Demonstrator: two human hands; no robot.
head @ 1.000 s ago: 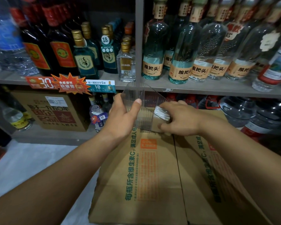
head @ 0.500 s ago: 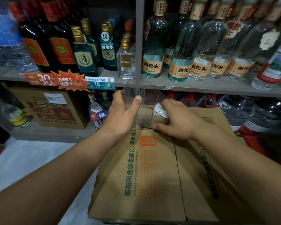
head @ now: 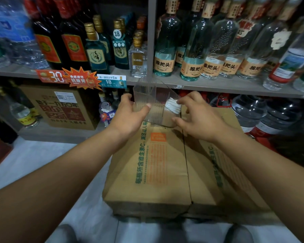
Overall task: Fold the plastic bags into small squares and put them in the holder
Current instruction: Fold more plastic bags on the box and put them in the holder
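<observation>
Bags sit as a white folded stack inside the clear holder, right at the right hand fingertips, so going by the head cam I'd say this lot is basically in. No loose ones in sight, so no clue how many are left. Left hand grips the holder, thumb on the near wall, fingers round the far side. Right-hand fingers are loosely spread, index tip touching the stack's top, not pinching as far as I can tell. The stack looks ridged and layered. The holder stands on a box.
</observation>
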